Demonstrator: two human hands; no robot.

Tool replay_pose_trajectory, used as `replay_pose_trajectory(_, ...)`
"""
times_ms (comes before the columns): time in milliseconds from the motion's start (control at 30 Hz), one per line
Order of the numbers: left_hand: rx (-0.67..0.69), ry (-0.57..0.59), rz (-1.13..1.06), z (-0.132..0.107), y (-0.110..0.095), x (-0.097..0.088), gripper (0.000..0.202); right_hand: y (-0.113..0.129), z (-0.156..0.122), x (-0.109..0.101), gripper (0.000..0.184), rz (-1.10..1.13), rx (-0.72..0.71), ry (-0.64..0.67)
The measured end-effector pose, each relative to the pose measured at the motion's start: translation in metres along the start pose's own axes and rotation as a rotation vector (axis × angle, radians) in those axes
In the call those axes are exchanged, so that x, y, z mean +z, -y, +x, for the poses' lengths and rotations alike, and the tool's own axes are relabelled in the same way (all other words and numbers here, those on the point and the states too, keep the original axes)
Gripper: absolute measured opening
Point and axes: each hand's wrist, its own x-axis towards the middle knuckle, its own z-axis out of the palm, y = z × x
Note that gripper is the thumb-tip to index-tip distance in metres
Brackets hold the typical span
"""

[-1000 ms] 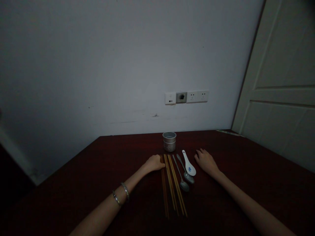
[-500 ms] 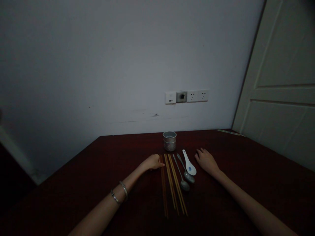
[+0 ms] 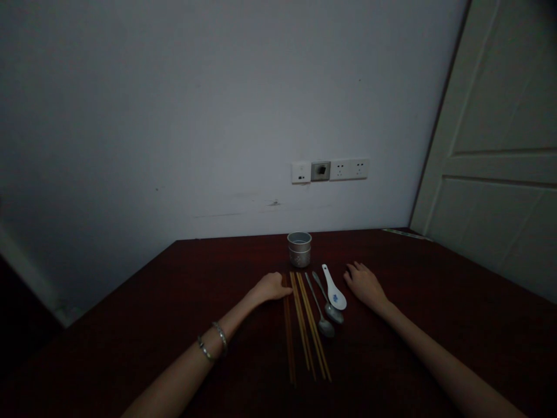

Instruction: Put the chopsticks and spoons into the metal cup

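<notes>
Dark chopsticks (image 3: 288,334) lie on the table (image 3: 174,313), their tips nearer than any finger and their far ends at the thumb of the left hand (image 3: 272,286). Just right of that thumb, the pale chopsticks (image 3: 314,326) run alongside in two narrow groups, fanning slightly toward the near end. Further right, between the fingers of both hands, come a small spoon (image 3: 326,329), a big spoon (image 3: 334,314) and a white spoon (image 3: 336,298), this last nearest to the right fingers yet apart from them. The left fingers are curled, with the thumb reaching across the dark ends; whether they grip or merely touch, I cannot tell in this dim light. The right hand (image 3: 364,286) lies palm down, fingers loosely spread, holding nothing that shows. Every stick and spoon lies side by side, grouped by kind, and none is visibly lifted; the handling seems at an early point, with only the dark ones touched and the others left alone. Beyond the left fingers, slightly right, the cup (image 3: 300,253) stands upright, nothing showing above its rim. Farthest off, past all the fingers, are the sockets (image 3: 349,169) on the wall (image 3: 217,116).
</notes>
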Motion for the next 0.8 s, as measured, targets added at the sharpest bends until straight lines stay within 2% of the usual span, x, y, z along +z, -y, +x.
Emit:
replay_pose_trajectory(267,0.032,-0.011,-0.043,0.001,0.000,0.004,0.024,-0.001,0.001,0.001,0.040,-0.033,-0.009,-0.001)
replay_pose_trajectory(467,0.032,-0.078,-0.087,0.004,-0.001,0.009,0.029,0.000,0.000,0.002,0.039,-0.022,0.007,-0.013)
replay_pose_trajectory(800,-0.043,-0.116,-0.063,0.010,0.002,0.021,0.032,0.001,-0.001,-0.001,0.041,-0.041,0.012,0.001)
